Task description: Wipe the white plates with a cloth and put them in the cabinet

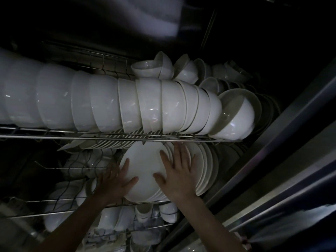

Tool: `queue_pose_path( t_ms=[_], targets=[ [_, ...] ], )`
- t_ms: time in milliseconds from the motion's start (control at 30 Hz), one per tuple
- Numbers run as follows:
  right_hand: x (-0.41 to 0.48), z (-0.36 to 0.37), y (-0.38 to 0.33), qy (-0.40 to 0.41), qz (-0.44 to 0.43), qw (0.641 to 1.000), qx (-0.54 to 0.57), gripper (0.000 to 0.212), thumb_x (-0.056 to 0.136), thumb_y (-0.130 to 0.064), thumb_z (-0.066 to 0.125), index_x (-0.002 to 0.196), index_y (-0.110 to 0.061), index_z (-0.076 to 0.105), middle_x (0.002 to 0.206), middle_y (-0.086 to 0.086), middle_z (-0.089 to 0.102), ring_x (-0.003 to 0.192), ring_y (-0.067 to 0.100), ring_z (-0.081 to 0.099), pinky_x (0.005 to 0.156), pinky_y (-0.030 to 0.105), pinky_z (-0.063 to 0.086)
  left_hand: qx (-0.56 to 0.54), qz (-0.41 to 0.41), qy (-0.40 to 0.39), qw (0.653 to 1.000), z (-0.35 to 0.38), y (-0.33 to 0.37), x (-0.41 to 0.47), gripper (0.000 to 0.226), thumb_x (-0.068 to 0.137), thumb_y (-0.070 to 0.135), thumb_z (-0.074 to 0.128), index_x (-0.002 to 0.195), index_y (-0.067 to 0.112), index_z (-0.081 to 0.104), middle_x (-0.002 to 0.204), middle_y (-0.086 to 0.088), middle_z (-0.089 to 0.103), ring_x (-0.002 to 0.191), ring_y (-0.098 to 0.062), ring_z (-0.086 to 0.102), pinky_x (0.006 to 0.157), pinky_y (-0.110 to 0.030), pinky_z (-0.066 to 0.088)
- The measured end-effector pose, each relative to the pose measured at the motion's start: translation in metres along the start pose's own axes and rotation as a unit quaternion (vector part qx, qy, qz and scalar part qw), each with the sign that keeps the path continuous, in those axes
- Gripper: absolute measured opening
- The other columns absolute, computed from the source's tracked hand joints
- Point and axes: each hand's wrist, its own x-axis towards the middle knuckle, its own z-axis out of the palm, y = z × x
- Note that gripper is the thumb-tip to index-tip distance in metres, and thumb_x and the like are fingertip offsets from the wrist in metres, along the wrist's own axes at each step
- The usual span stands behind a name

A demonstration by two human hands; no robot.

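white plate [143,166] stands on edge at the front of a row of plates [207,166] in the cabinet's lower wire rack [145,203], beneath a shelf of bowls [109,102]. left hand [118,180] lies at its left rim and right hand [179,171] flat on its face. fingers of both are spread and straight, pinching nothing. judged purpose: steadying it upright against the row. surface plain, glossy, unmarked. light too dim to judge dryness.

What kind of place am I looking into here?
Probably a dish cabinet, maybe in a commercial kitchen: wire racks hold a long row of white bowls above upright white plates.
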Motion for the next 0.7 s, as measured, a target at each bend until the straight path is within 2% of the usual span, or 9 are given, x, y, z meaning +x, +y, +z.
queue_pose_path(
  t_ms=[67,133,233,533,700],
  targets=[
    [0.0,0.001,-0.003,0.029,0.007,0.999,-0.013,0.07,0.079,-0.059,0.063,0.14,-0.025,0.055,0.152,0.02,0.04,0.143,0.043,0.03,0.11,0.07,0.023,0.003,-0.002,-0.004,1.0,-0.002,0.0,-0.001,0.085,0.09,0.081,0.027,0.15,0.051,-0.025,0.169,0.0,-0.018,0.154,-0.025,-0.022,0.12,-0.053,-0.013],
    [0.0,0.001,-0.004,0.035,0.012,0.999,-0.017,0.068,0.081,-0.061,0.055,0.139,-0.025,0.056,0.151,0.019,0.042,0.142,0.043,0.033,0.108,0.07,0.026,0.01,0.002,0.005,1.0,-0.002,0.001,-0.003,0.085,0.089,0.082,0.026,0.151,0.051,-0.023,0.168,0.0,-0.021,0.153,-0.025,-0.024,0.12,-0.053,-0.013],
    [0.0,0.003,-0.002,0.033,0.013,0.999,-0.019,0.069,0.084,-0.063,0.043,0.14,-0.025,0.054,0.151,0.02,0.041,0.142,0.043,0.032,0.108,0.071,0.026,0.016,0.017,0.024,0.999,-0.004,0.001,-0.004,0.086,0.088,0.083,0.026,0.155,0.049,-0.016,0.167,0.005,-0.024,0.153,-0.023,-0.024,0.121,-0.053,-0.012],
    [-0.004,0.005,-0.007,0.035,0.03,0.999,-0.022,0.067,0.086,-0.061,0.041,0.141,-0.024,0.053,0.154,0.02,0.036,0.144,0.044,0.027,0.109,0.072,0.023,0.054,0.068,0.006,0.996,-0.015,-0.02,-0.007,0.09,0.09,0.079,0.034,0.158,0.041,-0.01,0.168,0.007,-0.02,0.154,-0.02,-0.021,0.123,-0.048,-0.009],
    [-0.016,0.007,-0.017,0.036,0.052,0.998,-0.02,0.067,0.089,-0.059,0.04,0.144,-0.022,0.05,0.156,0.021,0.032,0.145,0.046,0.02,0.109,0.073,0.019,0.048,0.092,0.001,0.995,-0.023,-0.025,-0.013,0.085,0.094,0.071,0.043,0.161,0.038,0.003,0.168,0.007,-0.017,0.155,-0.019,-0.018,0.123,-0.047,-0.005]
  ],
)
